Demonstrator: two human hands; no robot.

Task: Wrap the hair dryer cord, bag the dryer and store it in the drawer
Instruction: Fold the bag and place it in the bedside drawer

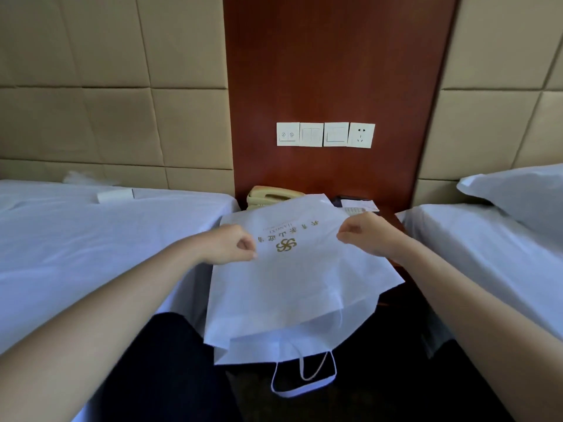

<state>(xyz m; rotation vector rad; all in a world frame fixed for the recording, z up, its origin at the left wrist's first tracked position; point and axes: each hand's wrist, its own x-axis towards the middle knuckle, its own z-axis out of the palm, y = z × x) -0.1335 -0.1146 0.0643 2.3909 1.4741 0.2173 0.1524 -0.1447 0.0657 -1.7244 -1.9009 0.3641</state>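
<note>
A white fabric bag with a gold logo and gold lettering lies spread over the nightstand between two beds, its mouth and white handles hanging toward me. My left hand pinches the bag's fabric left of the logo. My right hand pinches it on the right, at about the same height. The hair dryer and its cord are not visible; I cannot tell whether they are under or inside the bag. No drawer shows.
A beige telephone and some papers sit on the dark wood nightstand behind the bag. White beds flank it, left and right, with a pillow. Wall switches and a socket are above.
</note>
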